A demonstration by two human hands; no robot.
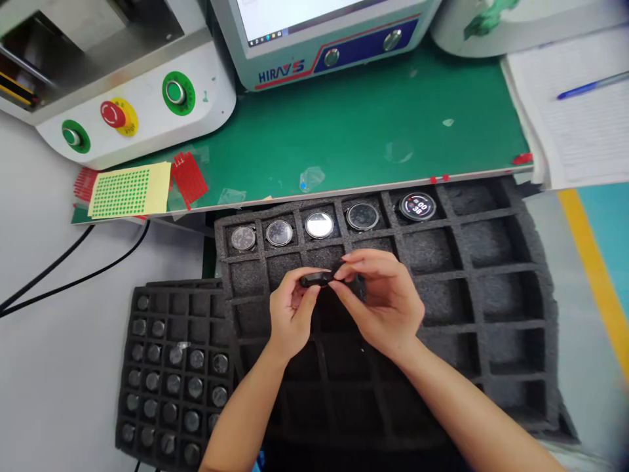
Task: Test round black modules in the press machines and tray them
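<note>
A black watch body point(314, 280), seen edge-on, is held between the fingertips of my left hand point(289, 311). From the other side my right hand point(381, 298) closes thumb and fingers on a small dark piece at the watch's right end; I cannot make out what it is. Both hands are raised over a black foam tray point(511, 301) with square compartments. Several round watches lie in its top row, among them one with a bright white screen point(319, 225) and one with a lit display point(417, 206).
At lower left, a second foam tray point(196, 308) holds several watches. On the green bench point(363, 137) are a sheet of green dot stickers point(128, 190) and red strips point(189, 178). Machine buttons, including a red stop button point(113, 114), stand behind. A pen point(592, 86) lies on papers.
</note>
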